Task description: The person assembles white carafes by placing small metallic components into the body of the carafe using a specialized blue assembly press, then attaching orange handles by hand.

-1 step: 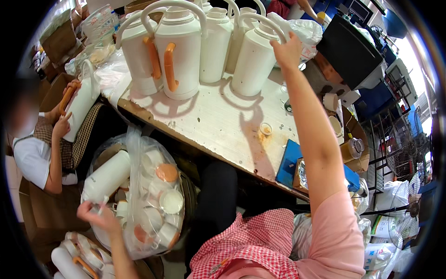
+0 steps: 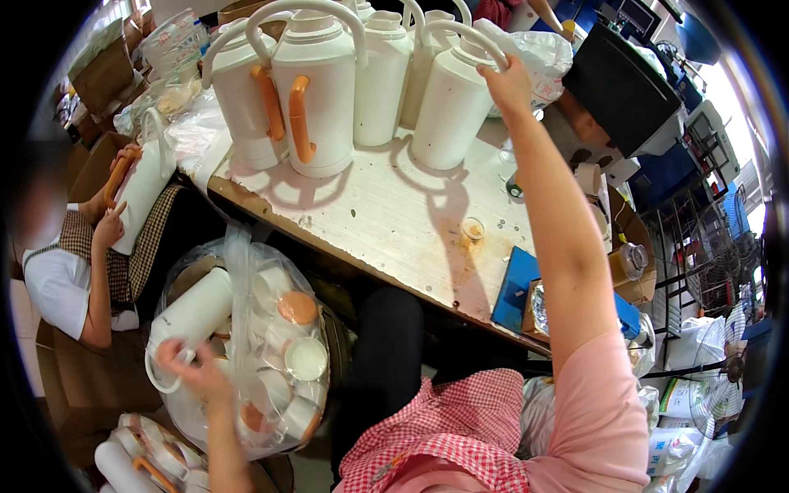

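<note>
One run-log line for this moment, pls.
right hand: on arched handle of standing jug, on table | left hand: blurred, at tilted jug near clear bag | left grip: unclear

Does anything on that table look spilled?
Yes: a brownish stain by a small round piece on the tabletop, in front of the white jug the right hand touches. It's odd against the pale surface.

Before us, jugs (image 2: 316, 115) stand along the far side of the desk (image 2: 386, 222). Left, beside the desk, we have a bag (image 2: 239, 271) of parts (image 2: 306, 358), a co-worker (image 2: 62, 283) farther left.
</note>
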`<act>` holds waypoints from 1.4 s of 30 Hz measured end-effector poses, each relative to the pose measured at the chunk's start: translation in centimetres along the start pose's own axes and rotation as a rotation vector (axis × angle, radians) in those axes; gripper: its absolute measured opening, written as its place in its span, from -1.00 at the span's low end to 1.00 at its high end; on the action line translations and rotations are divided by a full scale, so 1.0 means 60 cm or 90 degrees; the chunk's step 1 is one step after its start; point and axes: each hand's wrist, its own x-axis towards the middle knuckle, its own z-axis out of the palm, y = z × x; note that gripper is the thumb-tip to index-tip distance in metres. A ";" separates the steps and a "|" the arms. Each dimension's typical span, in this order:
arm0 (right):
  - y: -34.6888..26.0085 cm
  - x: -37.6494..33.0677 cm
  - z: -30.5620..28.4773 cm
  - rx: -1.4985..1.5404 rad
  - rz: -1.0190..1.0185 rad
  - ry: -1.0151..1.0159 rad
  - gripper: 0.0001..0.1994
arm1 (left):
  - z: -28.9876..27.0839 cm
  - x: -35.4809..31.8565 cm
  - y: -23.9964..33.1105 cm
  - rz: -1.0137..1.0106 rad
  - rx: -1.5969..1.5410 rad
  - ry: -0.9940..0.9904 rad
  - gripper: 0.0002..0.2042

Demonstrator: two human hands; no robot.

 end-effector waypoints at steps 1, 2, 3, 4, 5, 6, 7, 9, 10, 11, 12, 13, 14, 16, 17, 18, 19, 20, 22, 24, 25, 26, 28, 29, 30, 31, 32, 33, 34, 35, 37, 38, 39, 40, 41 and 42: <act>0.004 0.010 -0.004 0.081 0.086 -0.089 -0.57 | 0.076 0.005 0.046 0.027 -0.181 -0.031 -0.65; 0.014 0.016 -0.006 0.072 0.088 -0.082 -0.57 | 0.142 0.010 0.095 0.061 -0.282 -0.073 -0.64; 0.017 0.013 -0.006 0.122 0.071 -0.035 -0.60 | 0.180 0.022 0.149 0.108 -0.300 -0.131 -0.65; 0.017 0.001 -0.008 0.171 0.054 0.011 -0.61 | 0.211 0.034 0.203 0.119 -0.392 -0.157 -0.67; -0.018 -0.026 -0.014 0.172 -0.024 0.073 -0.61 | 0.232 0.045 0.248 0.127 -0.477 -0.178 -0.69; -0.049 -0.043 -0.030 0.171 -0.024 0.073 -0.61 | 0.238 0.059 0.282 0.162 -0.495 -0.181 -0.72; -0.078 -0.057 -0.054 0.205 -0.073 0.136 -0.64 | 0.238 0.072 0.307 0.186 -0.545 -0.217 -0.72; -0.133 -0.081 -0.127 0.217 -0.117 0.178 -0.71 | 0.221 0.098 0.352 0.281 -0.556 -0.157 -0.66; -0.152 -0.080 -0.170 0.188 -0.117 0.163 -0.75 | 0.214 0.110 0.374 0.332 -0.579 -0.134 -0.60; -0.168 -0.078 -0.202 0.311 -0.245 0.134 -0.66 | 0.199 0.126 0.398 0.330 -0.582 -0.052 -0.50; -0.169 -0.087 -0.234 0.331 -0.188 0.035 -0.70 | 0.177 0.139 0.416 0.327 -0.578 0.030 -0.40; -0.209 -0.120 -0.253 0.385 -0.137 -0.012 -0.76 | 0.154 0.148 0.424 0.299 -0.598 0.055 -0.31; -0.252 -0.164 -0.274 0.438 -0.087 -0.057 -0.81 | 0.129 0.157 0.430 0.272 -0.621 0.081 -0.21; -0.248 -0.261 -0.302 0.388 -0.037 -0.250 -0.83 | 0.065 0.127 0.440 0.160 -0.708 -0.218 -0.19; -0.226 -0.312 -0.311 0.350 0.012 -0.360 -0.75 | 0.045 0.095 0.452 0.033 -0.791 -0.361 -0.25; -0.197 -0.362 -0.320 0.314 0.058 -0.471 -0.66 | -0.001 0.061 0.454 -0.126 -0.808 -0.591 -0.32; -0.171 -0.418 -0.333 0.364 0.123 -0.507 -0.48 | -0.019 0.028 0.449 -0.223 -0.791 -0.677 -0.39; -0.143 -0.478 -0.352 0.410 0.194 -0.539 -0.29 | -0.025 -0.010 0.439 -0.323 -0.770 -0.767 -0.45; -0.084 -0.603 -0.405 0.438 0.291 -0.716 0.05 | -0.027 -0.063 0.383 -0.334 -0.783 -0.599 -0.50; -0.092 -0.667 -0.472 0.219 0.205 -0.817 0.18 | -0.013 -0.064 0.314 -0.363 -0.806 -0.537 -0.55; -0.105 -0.692 -0.488 0.215 0.164 -0.757 0.17 | -0.020 -0.068 0.260 -0.367 -0.653 -0.543 -0.58; -0.110 -0.699 -0.478 0.210 0.130 -0.699 0.10 | -0.003 -0.064 0.213 -0.350 -0.507 -0.530 -0.61; -0.112 -0.691 -0.482 0.222 0.149 -0.697 0.05 | 0.025 -0.092 0.160 -0.024 -0.244 -0.505 -0.64; -0.103 -0.690 -0.480 0.248 0.134 -0.694 -0.01 | 0.046 -0.093 0.153 0.296 0.015 -0.415 -0.65; -0.089 -0.692 -0.477 0.241 0.153 -0.683 -0.01 | 0.061 -0.095 0.193 0.310 0.002 -0.426 -0.65; -0.083 -0.702 -0.482 0.232 0.139 -0.665 -0.04 | 0.053 -0.099 0.262 0.181 -0.262 -0.522 -0.64; -0.077 -0.711 -0.491 0.225 0.118 -0.650 -0.07 | 0.045 -0.105 0.306 0.030 -0.514 -0.599 -0.63; -0.063 -0.718 -0.488 0.291 0.111 -0.545 -0.32 | 0.062 -0.116 0.313 -0.073 -0.502 -0.687 -0.62; -0.042 -0.719 -0.499 0.280 0.195 -0.514 -0.47 | 0.075 -0.126 0.310 -0.069 -0.504 -0.690 -0.62; -0.016 -0.715 -0.517 0.269 0.279 -0.483 -0.63 | 0.083 -0.133 0.300 -0.114 -0.497 -0.682 -0.63; 0.065 -0.690 -0.553 0.068 0.317 -0.198 -0.89 | 0.089 -0.135 0.293 -0.164 -0.504 -0.681 -0.65; 0.099 -0.662 -0.580 0.032 0.371 -0.117 -0.91 | 0.085 -0.136 0.300 -0.168 -0.501 -0.691 -0.65; 0.139 -0.643 -0.602 -0.032 0.383 -0.089 -0.90 | 0.083 -0.134 0.311 -0.161 -0.497 -0.688 -0.65; 0.175 -0.626 -0.615 -0.096 0.393 -0.059 -0.89 | 0.085 -0.133 0.320 -0.152 -0.495 -0.683 -0.65; 0.210 -0.611 -0.617 -0.100 0.395 -0.059 -0.89 | 0.091 -0.133 0.327 -0.151 -0.497 -0.684 -0.65; 0.241 -0.603 -0.612 -0.169 0.367 -0.109 -0.88 | 0.095 -0.133 0.330 -0.153 -0.496 -0.686 -0.65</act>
